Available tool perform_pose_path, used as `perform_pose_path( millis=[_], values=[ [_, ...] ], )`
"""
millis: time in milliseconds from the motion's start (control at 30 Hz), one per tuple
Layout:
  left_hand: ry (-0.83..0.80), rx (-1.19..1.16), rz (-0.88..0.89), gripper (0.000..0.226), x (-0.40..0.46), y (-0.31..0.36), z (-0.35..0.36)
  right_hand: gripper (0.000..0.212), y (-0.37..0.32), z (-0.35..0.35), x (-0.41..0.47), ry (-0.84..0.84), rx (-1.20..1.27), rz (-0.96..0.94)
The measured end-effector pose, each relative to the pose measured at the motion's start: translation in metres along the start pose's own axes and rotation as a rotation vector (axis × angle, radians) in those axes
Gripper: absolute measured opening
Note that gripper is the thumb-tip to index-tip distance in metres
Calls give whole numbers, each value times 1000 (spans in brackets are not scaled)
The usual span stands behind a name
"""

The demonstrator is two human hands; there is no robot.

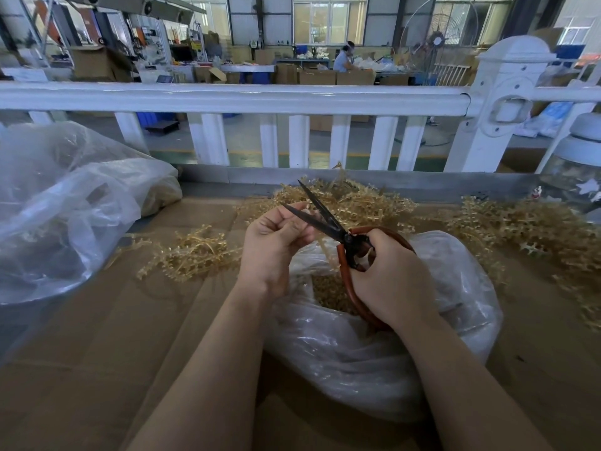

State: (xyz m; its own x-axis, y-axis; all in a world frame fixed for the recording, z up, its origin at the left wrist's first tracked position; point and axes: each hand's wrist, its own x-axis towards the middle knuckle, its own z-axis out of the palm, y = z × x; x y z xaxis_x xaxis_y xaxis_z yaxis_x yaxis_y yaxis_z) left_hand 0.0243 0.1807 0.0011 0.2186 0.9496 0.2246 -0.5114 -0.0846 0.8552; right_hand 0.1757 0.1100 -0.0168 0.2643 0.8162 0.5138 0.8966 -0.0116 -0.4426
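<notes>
Where hands meet: just above clear bag on cardboard table
Right hand: wrapped round red handles of scissors, blades apart
Left hand: fingers curled, pinching tan sprig between blades
Behind: loose sprig piles, white fence

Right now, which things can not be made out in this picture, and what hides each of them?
All in the head view:
1. What the left hand pinches beside the scissors: its curled fingers cover it.
2. The scissors' handle loops: partly under the right hand.
3. What the left bag holds: blurred by crumpled plastic.
4. The jar: cut off by the right edge.
</notes>
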Motion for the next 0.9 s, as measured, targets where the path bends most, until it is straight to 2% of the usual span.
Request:
perform_pose_path(
  millis=[133, 267, 700, 900],
  values=[
    [-24, 1, 5, 14, 3, -1, -2, 41, 0, 0, 1, 14, 4, 3],
    [-55, 15, 18, 6, 3, -3, -3, 44, 0, -1, 0, 35, -17, 2],
    [-69, -9, -4, 4, 1, 0, 0, 46, -1, -2, 0, 60, -12, 9],
    [-29, -7, -29, 18, 0, 2, 2, 42, 3, 3, 2, 27, -66, 36]
  ],
)
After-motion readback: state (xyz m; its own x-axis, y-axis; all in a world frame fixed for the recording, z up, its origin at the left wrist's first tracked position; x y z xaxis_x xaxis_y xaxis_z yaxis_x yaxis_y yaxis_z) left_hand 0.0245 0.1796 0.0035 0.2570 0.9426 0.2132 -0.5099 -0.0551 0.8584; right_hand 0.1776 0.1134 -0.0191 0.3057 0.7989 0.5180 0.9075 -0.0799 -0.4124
